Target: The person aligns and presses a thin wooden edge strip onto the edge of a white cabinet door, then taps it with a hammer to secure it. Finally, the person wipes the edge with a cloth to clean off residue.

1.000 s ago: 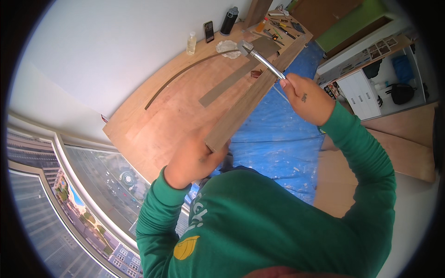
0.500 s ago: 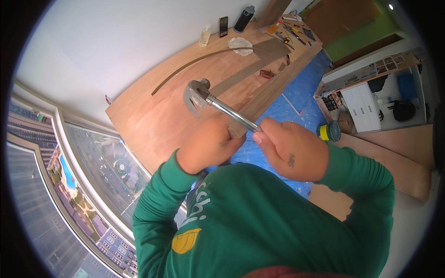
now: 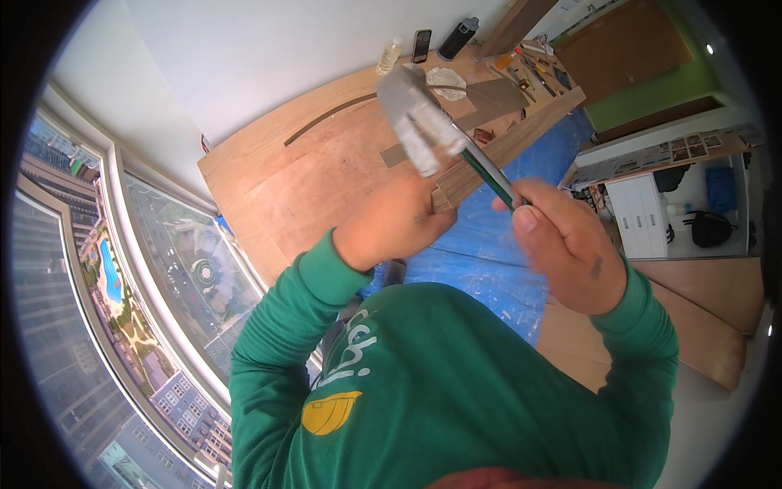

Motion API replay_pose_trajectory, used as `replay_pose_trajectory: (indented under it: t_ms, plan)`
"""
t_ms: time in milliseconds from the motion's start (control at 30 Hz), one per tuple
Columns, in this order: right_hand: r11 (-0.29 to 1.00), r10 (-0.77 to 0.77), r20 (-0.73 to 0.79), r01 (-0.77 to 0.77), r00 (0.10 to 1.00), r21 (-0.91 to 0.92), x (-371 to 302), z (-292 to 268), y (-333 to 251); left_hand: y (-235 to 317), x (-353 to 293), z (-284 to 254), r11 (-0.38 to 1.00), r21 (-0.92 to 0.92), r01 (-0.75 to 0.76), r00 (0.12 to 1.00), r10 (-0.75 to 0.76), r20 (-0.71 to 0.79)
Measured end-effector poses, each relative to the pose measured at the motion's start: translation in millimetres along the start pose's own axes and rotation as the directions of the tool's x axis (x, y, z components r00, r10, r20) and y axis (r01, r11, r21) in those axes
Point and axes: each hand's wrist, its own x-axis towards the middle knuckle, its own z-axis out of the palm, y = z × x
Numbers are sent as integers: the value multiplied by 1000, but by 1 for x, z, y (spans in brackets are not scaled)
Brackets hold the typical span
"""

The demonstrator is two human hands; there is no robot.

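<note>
A claw hammer (image 3: 486, 169) is gripped by its handle in my right hand (image 3: 566, 248), fingers wrapped round it. Its metal head, smeared by motion, is raised toward me and covers part of the wooden workbench top (image 3: 301, 179). My left hand (image 3: 399, 216) is closed at the near end of a long wooden strip (image 3: 497, 155) along the bench's front edge. The fingertips and whatever lies under them are partly hidden. Behind the hammer runs a flat grey-brown board (image 3: 501, 96), beside a thin curved strip (image 3: 330, 116).
A clear bottle (image 3: 388, 57), a phone (image 3: 421, 46) and a dark flask (image 3: 458, 39) stand along the wall. Hand tools (image 3: 533, 77) lie at the bench's far end. Blue sheeting (image 3: 489, 269) covers the floor. A large window (image 3: 175, 269) is at left, a white cabinet (image 3: 637, 216) at right.
My right hand has lifted the hammer up and to the right, away from the left hand. The left hand stays at the strip's end. The view has shifted slightly.
</note>
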Motion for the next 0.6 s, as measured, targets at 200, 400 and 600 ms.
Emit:
replay_pose_trajectory:
  t_ms: [200,400,600]
  plan:
    - [888,-425,-77,399,902,-230,5,23,24,11,5,-4,999,-16,30,999,-30,35]
    - [876,-414,58,415,909,-246,0,17,25,0,3,2,987,115,-113,991,120,-51]
    - [877,-435,14,428,900,-218,5,25,33,3,3,1,994,55,-95,995,97,-37]
